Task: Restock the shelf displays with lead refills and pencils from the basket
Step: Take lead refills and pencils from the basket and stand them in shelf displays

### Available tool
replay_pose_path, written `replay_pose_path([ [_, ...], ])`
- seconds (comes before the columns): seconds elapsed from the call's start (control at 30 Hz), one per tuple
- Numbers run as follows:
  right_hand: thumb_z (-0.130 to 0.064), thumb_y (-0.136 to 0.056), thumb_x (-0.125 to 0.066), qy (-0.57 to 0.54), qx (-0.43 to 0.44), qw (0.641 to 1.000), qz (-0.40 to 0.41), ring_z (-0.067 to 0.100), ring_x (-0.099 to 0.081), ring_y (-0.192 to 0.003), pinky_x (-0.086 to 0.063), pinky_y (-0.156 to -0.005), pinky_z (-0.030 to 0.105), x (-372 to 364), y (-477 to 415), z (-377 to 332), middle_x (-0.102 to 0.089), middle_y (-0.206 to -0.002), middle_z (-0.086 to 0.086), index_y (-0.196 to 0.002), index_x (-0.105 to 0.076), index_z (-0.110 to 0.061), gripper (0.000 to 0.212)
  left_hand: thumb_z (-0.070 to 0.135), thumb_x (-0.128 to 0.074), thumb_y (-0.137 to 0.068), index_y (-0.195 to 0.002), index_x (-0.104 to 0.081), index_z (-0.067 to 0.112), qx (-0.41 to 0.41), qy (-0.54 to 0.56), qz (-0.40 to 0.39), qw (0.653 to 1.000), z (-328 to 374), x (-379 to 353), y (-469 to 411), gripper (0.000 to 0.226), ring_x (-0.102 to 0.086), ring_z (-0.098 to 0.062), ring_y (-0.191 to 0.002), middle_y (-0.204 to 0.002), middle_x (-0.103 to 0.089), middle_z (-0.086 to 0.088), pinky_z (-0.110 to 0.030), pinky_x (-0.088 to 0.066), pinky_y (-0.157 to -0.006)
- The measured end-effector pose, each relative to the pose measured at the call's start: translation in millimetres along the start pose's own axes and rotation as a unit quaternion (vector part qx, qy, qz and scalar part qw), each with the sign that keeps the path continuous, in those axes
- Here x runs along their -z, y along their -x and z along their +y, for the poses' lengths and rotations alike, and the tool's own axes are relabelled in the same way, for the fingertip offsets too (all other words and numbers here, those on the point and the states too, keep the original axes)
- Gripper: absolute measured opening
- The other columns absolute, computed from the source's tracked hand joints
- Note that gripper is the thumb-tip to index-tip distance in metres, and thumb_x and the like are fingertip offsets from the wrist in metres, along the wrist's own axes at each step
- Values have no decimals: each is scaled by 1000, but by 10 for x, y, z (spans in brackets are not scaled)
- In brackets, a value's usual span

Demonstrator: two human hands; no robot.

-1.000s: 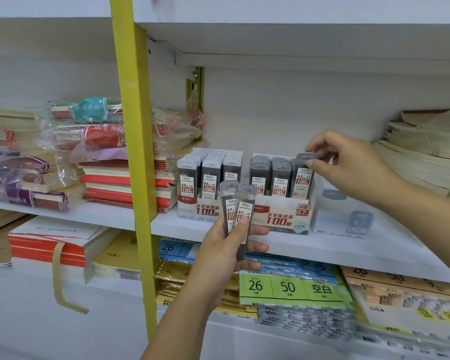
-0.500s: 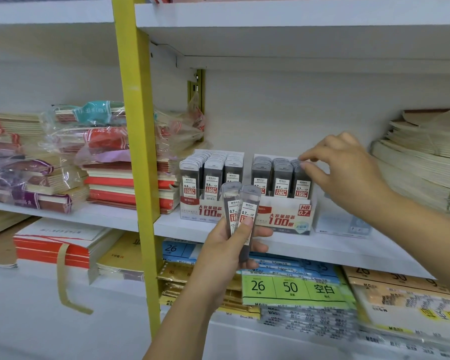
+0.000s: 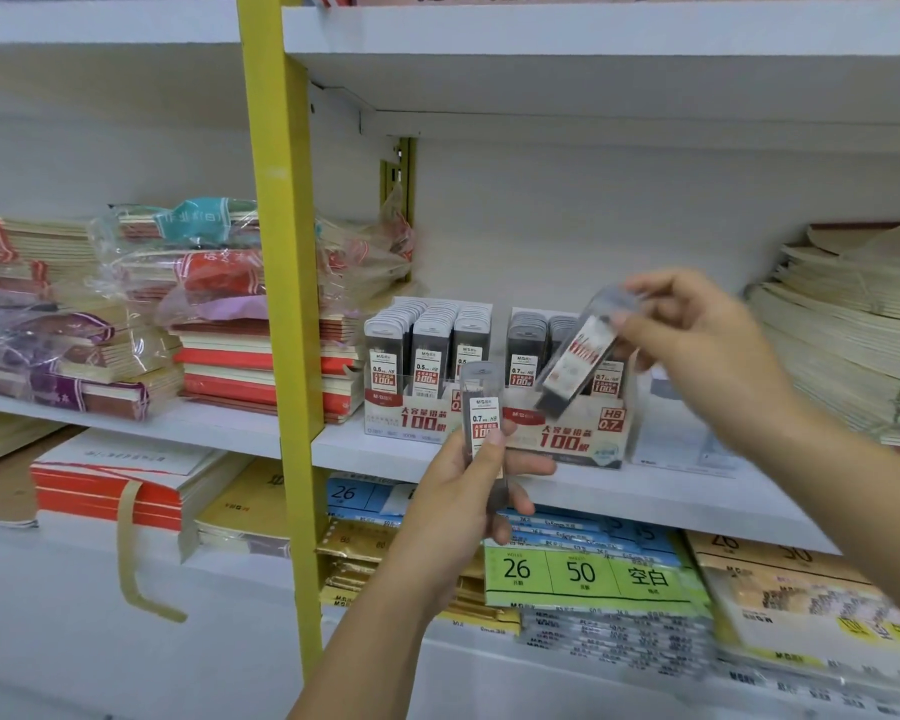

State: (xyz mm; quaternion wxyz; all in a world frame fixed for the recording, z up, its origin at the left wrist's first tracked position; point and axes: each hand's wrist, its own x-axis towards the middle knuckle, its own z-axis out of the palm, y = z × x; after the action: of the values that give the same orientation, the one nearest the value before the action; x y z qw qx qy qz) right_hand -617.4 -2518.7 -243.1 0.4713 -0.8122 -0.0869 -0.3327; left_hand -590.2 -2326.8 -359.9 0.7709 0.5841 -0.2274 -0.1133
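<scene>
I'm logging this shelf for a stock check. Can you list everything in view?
0.5 display box: one, white and red, middle shelf, left.
0.7 display box: one, white and red, right of it.
Lead refill cases: one upright in left hand; one tilted, blurred, in right hand.
Notebook stacks: several, red and cream, left of the boxes.
Paper stack: cream, far right.
Upright post: one, yellow.
Left hand: lower centre.
Right hand: above the 0.7 box.

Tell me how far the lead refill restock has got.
Done: the 0.5 display box looks full. In hand: the right hand carries a tilted refill case over the 0.7 display box; the left hand holds one more case. Left: both cases. Pencils and basket are out of view.
</scene>
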Motion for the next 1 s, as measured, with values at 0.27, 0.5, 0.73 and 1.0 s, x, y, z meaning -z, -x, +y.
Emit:
replay_pose_path([
  [0.27,-17,-88,-64,295,178,939,-15,-2,-58,-79,-44,-71,16,337,-235,84,-60,-85,-22,-100,-53,-35,24,36,-45,-104,-118,-59,28,-4,-35,39,999,-11,-24,-22,21,-67,-10,-68,-98,-76,4,-22,-51,-50],
  [0.5,-21,-88,-66,294,120,948,-30,-16,-52,-72,-34,-60,10,291,-291,256,-64,-85,-17,-100,-48,-37,26,32,-53,-101,-109,-68,24,3,-2,65,998,-10,-21,-22,18,-70,-15,-72,-84,-70,-1,-24,-55,-55],
  [0.73,-32,-85,-66,396,135,908,-21,9,-42,-92,-31,-69,25,238,-340,285,-55,-95,-13,-95,-57,-33,14,31,-54,-101,-110,-66,28,-11,2,63,998,-16,-8,-28,15,-75,-18,-80,-88,-76,-3,-25,-58,-57],
  [1.0,-30,-84,-71,430,114,894,-49,4,-28,-99,-25,-79,24,162,-313,343,-45,-102,-11,-97,-61,-29,17,27,-53,-102,-112,-64,29,-17,0,56,998,-10,9,-22,15,-76,-19,-84,-92,-77,-4,-25,-58,-57],
])
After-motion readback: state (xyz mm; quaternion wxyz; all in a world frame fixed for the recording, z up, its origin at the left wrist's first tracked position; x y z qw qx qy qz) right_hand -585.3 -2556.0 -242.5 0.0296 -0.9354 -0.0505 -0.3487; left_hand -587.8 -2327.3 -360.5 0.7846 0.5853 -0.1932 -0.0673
